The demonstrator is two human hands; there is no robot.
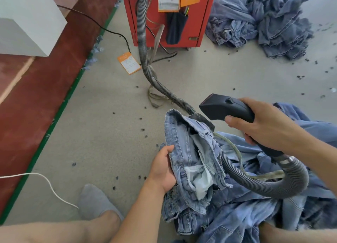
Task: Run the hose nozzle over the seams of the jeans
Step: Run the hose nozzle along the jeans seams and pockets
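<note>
A pair of light blue jeans [186,151], turned inside out with pale pocket lining showing, stands bunched in front of me. My left hand [162,170] grips its left edge along a seam. My right hand [266,126] holds the black hose nozzle [222,106] by its handle, up and to the right of the jeans. The nozzle mouth points left and hangs a little above the denim, not touching it. A grey ribbed hose [264,184] loops from the handle under my right arm.
The hose [144,47] runs back across the floor to a red machine [167,15]. More jeans [255,215] lie under my right arm; another denim pile [264,22] sits at the back right. My socked foot [94,201] and a white cord [45,179] lie at left.
</note>
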